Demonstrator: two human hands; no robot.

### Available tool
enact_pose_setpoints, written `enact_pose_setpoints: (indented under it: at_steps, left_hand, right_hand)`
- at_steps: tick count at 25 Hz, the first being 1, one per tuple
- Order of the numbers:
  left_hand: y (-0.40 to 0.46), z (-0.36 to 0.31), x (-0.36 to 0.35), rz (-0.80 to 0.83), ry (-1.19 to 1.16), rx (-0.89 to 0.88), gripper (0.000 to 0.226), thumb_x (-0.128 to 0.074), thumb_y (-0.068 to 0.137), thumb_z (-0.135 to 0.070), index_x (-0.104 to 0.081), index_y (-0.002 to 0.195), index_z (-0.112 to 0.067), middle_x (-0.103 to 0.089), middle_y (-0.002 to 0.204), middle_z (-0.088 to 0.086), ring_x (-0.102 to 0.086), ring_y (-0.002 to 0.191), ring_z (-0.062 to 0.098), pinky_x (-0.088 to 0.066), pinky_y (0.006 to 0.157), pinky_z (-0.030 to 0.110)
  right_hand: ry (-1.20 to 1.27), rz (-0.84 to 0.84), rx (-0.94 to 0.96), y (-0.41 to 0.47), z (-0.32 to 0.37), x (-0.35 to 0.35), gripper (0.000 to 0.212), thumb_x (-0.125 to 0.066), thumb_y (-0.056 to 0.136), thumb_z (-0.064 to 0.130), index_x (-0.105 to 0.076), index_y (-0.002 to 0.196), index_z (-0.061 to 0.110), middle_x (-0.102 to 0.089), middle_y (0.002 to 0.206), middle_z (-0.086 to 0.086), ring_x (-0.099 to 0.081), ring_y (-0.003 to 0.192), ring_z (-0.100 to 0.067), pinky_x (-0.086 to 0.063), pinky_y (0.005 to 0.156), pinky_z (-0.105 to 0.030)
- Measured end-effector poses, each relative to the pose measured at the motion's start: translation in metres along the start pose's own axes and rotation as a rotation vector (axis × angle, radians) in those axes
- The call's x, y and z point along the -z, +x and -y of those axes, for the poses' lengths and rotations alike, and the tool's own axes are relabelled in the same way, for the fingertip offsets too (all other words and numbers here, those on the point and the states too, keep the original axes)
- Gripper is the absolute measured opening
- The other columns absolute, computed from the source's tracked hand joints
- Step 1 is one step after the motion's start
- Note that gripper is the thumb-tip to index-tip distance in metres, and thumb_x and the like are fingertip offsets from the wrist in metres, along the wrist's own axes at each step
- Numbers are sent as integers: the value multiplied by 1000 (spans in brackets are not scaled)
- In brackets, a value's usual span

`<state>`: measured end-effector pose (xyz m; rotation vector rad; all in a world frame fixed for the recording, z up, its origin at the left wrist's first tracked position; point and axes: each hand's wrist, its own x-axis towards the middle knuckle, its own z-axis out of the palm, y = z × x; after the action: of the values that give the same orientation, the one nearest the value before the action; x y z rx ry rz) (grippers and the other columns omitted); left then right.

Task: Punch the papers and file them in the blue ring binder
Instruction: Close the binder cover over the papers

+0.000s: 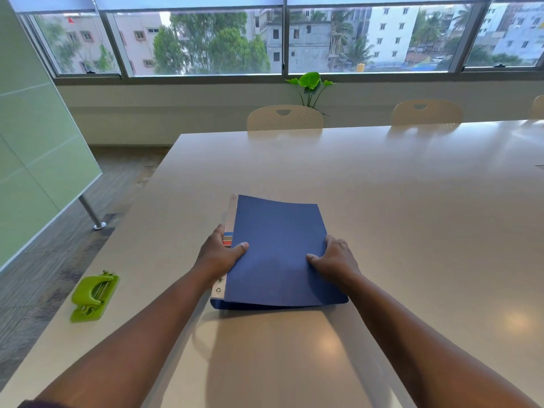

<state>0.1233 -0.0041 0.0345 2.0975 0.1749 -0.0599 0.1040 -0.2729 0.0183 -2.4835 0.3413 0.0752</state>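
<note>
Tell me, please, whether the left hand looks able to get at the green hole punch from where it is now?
Probably yes. The left hand grips the spine edge of the blue ring binder, and the green hole punch sits to its left near the table edge with nothing between them. It must release the binder first.

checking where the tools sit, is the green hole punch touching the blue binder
Apart. The head view shows the green hole punch near the table's left edge, with a wide strip of bare table between it and the blue ring binder.
</note>
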Motion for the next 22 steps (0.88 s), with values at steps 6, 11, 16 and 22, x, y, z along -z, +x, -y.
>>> enact_pose_setpoints:
  at_steps: [6,11,16,22]
  left_hand:
    - [2,3,-6,-28,220,-83,57,-70,91,-41,-48,138,-16,-58,123,1,-61,105,24,-50,90,35]
    - [9,2,-14,53,813,-306,59,-36,104,-41,-21,161,-37,-1,172,-1,-4,157,27,-13,122,48]
    - [14,-15,-35,201,990,-302,65,-17,103,-55,-2,163,-35,7,172,-1,14,157,25,4,125,47]
    - [16,-22,-61,205,1054,-325,69,-16,104,-53,0,164,-23,9,172,2,14,157,24,5,127,45]
  right_hand:
    - [-190,7,9,1,-1,0,56,-62,91,55,-49,130,16,-46,141,-9,-40,130,-33,-41,100,-43]
    - [-279,33,97,2,9,-4,52,-53,96,40,-46,144,21,-23,164,-6,-22,148,-32,-29,111,-49]
    - [-310,56,317,3,29,-24,61,-33,104,46,-23,161,28,-4,172,-3,4,158,-25,-8,123,-48]
    - [-400,93,344,9,30,-42,62,-17,104,56,-11,162,33,-2,172,-1,6,158,-23,-6,124,-47]
